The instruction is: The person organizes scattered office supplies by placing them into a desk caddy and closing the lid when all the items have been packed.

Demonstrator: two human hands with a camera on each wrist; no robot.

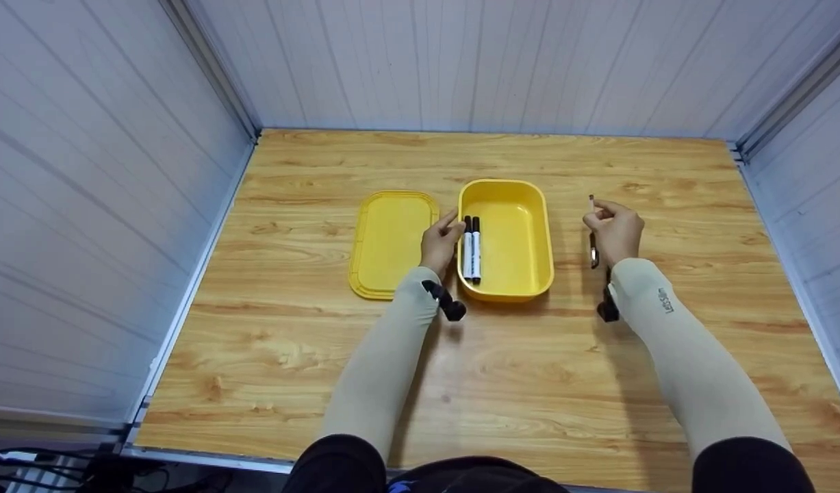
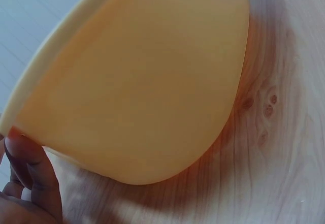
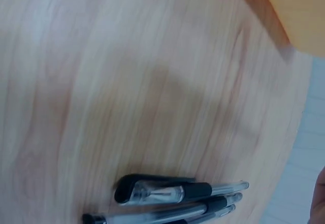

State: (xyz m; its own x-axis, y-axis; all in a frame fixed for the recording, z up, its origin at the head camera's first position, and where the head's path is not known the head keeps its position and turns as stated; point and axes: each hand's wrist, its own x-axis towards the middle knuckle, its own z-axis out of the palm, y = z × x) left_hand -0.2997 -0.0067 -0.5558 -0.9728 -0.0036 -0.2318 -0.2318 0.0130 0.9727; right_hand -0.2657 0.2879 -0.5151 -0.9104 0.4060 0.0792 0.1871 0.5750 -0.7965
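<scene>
A yellow plastic box (image 1: 512,239) without its lid stands mid-table, with two black-capped white markers (image 1: 472,250) lying side by side along its inner left side. My left hand (image 1: 441,239) pinches the box's left rim; the left wrist view shows fingertips at the rim of the box (image 2: 142,82). To the right of the box, my right hand (image 1: 618,229) hovers over several clear pens with black caps and grips (image 1: 593,252). In the right wrist view the pens (image 3: 167,192) lie together on the table, apart from the visible edge of the hand (image 3: 319,198).
The flat yellow lid (image 1: 392,243) lies left of the box, partly under the left hand in the head view. Pale panel walls (image 1: 420,68) enclose the wooden table (image 1: 515,383) at the back and both sides. Cables (image 1: 43,462) hang beyond its front left corner.
</scene>
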